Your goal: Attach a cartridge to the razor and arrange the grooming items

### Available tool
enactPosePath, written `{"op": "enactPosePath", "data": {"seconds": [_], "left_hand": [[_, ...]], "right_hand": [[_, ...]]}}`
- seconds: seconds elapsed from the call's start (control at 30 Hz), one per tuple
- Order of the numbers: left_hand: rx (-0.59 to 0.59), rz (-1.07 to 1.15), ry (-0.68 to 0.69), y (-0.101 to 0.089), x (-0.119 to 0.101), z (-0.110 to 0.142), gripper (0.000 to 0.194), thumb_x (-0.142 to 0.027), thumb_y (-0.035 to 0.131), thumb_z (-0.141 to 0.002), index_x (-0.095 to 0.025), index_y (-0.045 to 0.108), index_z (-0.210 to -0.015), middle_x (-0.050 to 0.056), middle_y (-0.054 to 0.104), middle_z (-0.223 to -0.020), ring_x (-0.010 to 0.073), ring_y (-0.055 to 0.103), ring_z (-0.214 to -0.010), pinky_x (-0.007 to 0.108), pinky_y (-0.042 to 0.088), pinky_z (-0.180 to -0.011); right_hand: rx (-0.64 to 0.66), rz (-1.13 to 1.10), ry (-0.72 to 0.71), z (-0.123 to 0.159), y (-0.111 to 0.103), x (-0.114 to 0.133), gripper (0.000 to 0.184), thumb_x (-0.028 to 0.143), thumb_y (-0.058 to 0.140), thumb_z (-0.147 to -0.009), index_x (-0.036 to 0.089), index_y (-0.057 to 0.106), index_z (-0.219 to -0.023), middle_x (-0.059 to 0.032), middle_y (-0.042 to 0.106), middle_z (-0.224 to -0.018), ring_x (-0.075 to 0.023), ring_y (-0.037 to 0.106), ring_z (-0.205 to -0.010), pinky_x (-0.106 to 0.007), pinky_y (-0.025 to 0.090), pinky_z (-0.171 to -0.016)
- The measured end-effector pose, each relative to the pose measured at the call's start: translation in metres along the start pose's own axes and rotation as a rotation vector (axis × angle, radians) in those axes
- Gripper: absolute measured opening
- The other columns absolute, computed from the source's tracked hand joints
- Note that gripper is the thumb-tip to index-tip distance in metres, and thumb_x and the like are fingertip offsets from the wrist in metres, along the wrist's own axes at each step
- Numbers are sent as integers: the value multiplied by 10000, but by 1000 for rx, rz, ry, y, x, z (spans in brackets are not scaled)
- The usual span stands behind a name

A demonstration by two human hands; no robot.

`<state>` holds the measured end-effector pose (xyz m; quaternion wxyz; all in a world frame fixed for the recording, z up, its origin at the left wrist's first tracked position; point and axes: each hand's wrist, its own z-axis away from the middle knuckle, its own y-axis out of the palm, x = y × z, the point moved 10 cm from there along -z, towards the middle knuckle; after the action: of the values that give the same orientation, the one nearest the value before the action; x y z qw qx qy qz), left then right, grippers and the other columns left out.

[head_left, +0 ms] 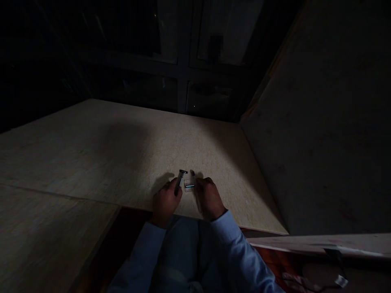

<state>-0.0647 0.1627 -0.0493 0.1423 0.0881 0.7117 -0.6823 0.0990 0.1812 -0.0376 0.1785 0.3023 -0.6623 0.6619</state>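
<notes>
My left hand (165, 204) is closed around the handle of a T-shaped metal razor (180, 179), its head pointing up and away from me. Just to the right, between my hands, a small clear case (189, 186) lies on the table with a shiny bluish bar in it. My right hand (210, 198) is closed beside this case, its fingers pinched together. A small dark tip (192, 173) shows just beyond those fingers, and a thin pale edge shows below them. Whether both belong to one slim held thing is too dark to tell.
The pale, marbled tabletop (128, 150) spreads ahead and to the left, with a seam at the lower left. A grey panel (330, 122) rises along the right side. Dark window frames (182, 61) stand behind the table. A dark strap (337, 260) hangs at the lower right.
</notes>
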Motion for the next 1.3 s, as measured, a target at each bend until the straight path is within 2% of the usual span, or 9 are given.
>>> {"op": "enactPosePath", "data": {"seconds": [0.17,0.43,0.6,0.8,1.0,1.13,1.3], "left_hand": [[-91,13,5,3,-3,1,413,-332,516,-945,-258,672,-1321,91,779,-1060,265,733,-878,317,503,-696],[-188,40,10,3,1,6,381,-300,552,-910,-257,723,-1248,73,795,-1017,233,735,-839,289,489,-685],[-160,11,-12,6,3,6,417,-318,557,-912,-275,692,-1305,58,806,-904,226,735,-762,287,472,-649],[-113,-19,-24,5,-1,6,434,-324,532,-923,-273,674,-1330,69,803,-885,226,739,-773,283,472,-656],[-103,-34,11,4,-6,7,513,-395,554,-910,-267,607,-1404,72,803,-925,243,742,-799,303,495,-693],[-105,-29,41,5,-7,9,595,-438,628,-860,-258,586,-1426,80,797,-966,250,734,-846,308,508,-726],[-88,1,42,7,-5,10,583,-494,643,-876,-260,606,-1408,92,794,-986,251,731,-861,308,505,-727]], "right_hand": [[-21,-1,-58,7,-4,-3,327,63,515,-935,215,801,-975,-93,683,-916,-196,657,-853,-269,477,-802],[16,-26,-180,9,0,-5,295,101,566,-930,229,801,-1054,-93,709,-986,-206,676,-884,-305,519,-835],[-36,-83,-243,12,-1,-12,277,146,549,-950,221,800,-1038,-88,694,-943,-212,670,-887,-320,535,-827],[-78,-104,-280,18,4,-18,286,249,572,-965,199,735,-1195,-103,688,-1031,-220,680,-946,-341,562,-875],[-78,-79,-339,22,4,-11,270,273,572,-972,189,757,-1149,-106,687,-1009,-220,679,-943,-345,572,-875],[-70,-95,-377,23,3,-6,257,276,565,-979,227,779,-1114,-88,693,-970,-213,670,-922,-345,573,-853],[-70,-91,-397,24,4,-5,262,292,566,-982,234,788,-1108,-83,695,-947,-212,664,-908,-344,571,-837]]}}
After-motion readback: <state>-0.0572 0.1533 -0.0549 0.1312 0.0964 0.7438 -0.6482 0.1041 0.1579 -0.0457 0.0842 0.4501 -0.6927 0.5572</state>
